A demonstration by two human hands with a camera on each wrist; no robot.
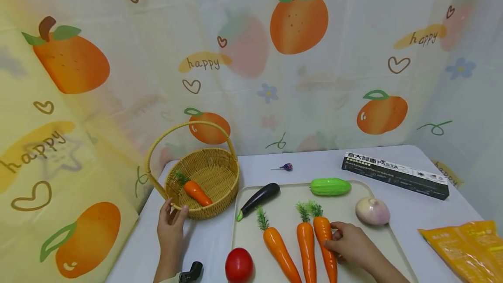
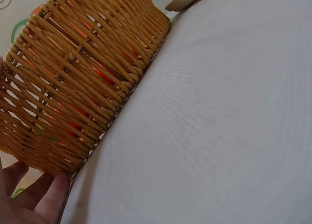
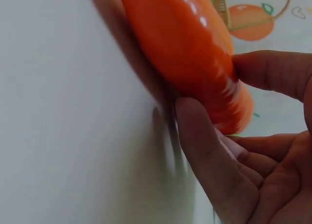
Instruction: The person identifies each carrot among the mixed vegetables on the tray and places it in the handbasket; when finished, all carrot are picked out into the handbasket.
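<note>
My left hand (image 1: 171,222) holds the near left rim of a wicker basket (image 1: 228,201), with its fingertips against the woven side in the left wrist view. Inside the basket lies an orange carrot (image 1: 198,193) with a green top. Over the pale tray (image 1: 271,200), my right hand (image 1: 355,244) pinches the rightmost of three carrots (image 1: 323,229) between thumb and fingers. That carrot's glossy body (image 3: 180,43) fills the upper part of the right wrist view. The middle carrot (image 1: 305,243) lies close beside it, and another carrot (image 1: 278,250) slants to the left.
The tray also bears an eggplant (image 1: 261,198), a green cucumber-like vegetable (image 1: 330,186), a purple-white turnip or onion (image 1: 372,211) and a red tomato (image 1: 239,265). Behind it lies a lollipop (image 1: 288,167). A black pasta box (image 1: 394,176) and an orange packet (image 1: 465,248) lie on the right.
</note>
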